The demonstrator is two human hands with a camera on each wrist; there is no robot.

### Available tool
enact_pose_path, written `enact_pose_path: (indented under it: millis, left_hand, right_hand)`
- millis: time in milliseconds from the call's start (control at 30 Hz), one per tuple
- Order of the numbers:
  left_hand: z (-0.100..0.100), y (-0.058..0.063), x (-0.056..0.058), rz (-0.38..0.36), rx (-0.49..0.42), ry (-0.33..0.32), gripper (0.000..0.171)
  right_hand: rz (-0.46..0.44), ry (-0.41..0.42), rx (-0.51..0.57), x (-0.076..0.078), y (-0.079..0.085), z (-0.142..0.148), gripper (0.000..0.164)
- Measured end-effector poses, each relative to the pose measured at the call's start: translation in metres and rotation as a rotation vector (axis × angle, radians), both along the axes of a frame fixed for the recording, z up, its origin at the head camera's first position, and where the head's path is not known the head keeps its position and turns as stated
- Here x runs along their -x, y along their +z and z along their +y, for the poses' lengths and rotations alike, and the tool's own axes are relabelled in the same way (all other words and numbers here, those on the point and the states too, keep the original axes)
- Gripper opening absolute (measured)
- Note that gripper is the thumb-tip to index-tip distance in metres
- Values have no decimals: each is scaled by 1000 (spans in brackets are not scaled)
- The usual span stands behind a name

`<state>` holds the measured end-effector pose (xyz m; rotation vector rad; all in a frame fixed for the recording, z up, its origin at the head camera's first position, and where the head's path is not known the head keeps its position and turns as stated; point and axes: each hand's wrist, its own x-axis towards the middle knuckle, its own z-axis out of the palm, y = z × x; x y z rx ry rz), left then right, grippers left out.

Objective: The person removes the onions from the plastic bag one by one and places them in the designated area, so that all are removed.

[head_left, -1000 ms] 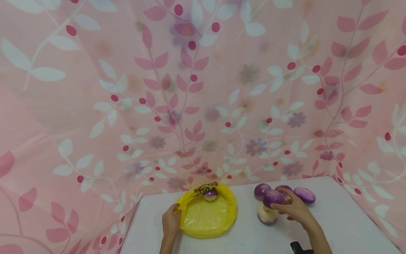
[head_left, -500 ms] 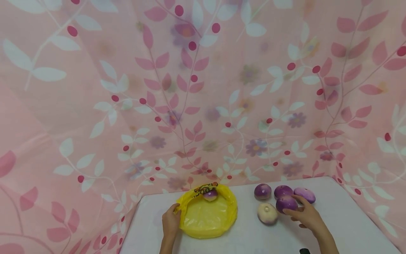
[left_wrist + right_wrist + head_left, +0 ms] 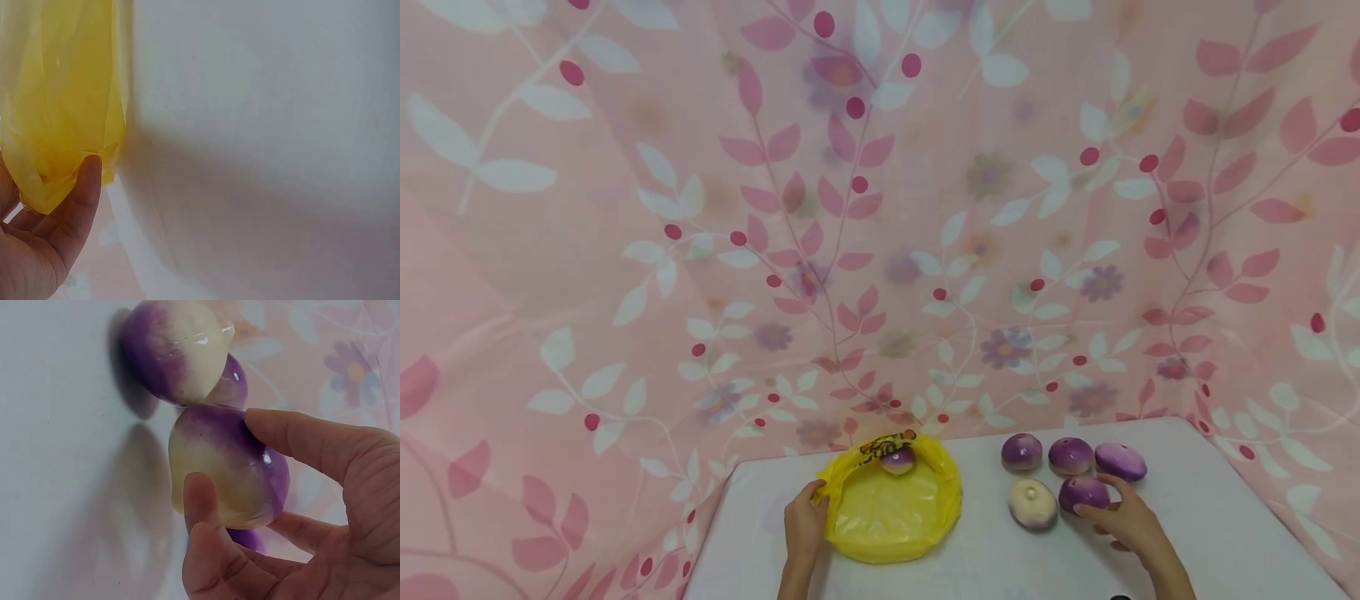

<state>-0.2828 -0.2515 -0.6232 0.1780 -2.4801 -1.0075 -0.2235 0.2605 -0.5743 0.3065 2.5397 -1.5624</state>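
A yellow plastic bag [image 3: 891,542] stands with its mouth spread on the table, and one purple-and-white turnip [image 3: 897,461] lies inside at its far side. My left hand [image 3: 805,525] pinches the bag's left rim; in the left wrist view the thumb presses the yellow film [image 3: 69,94]. On the right, my right hand [image 3: 1123,517] grips a purple-and-cream turnip [image 3: 219,462] between thumb and fingers. Beside it sits a turnip [image 3: 1032,505] with its cream side up. Behind are three more turnips: one at left [image 3: 1021,452], one in the middle [image 3: 1071,456], one at right [image 3: 1121,461].
The white-covered table [image 3: 985,550] reaches back to a pink floral curtain [image 3: 880,250], which hangs behind and along both sides. A small dark object [image 3: 1120,597] just shows at the bottom edge near the right forearm.
My right hand has moved right and toward me with its turnip, from over the cream-side-up turnip to a spot right of it. My left hand and the bag have stayed in place.
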Motion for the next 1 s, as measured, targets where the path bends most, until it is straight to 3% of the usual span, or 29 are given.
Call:
enact_pose_path:
  millis: [700, 900, 1000]
  left_hand:
    - [3, 2, -1, 1, 1, 5, 25]
    - [3, 1, -2, 2, 11, 2, 25]
    - [3, 1, -2, 0, 9, 0, 26]
  right_hand:
    - [-48, 0, -48, -3, -11, 0, 91]
    - [-18, 12, -114, -5, -9, 4, 96]
    - [8, 26, -206, -7, -4, 7, 97]
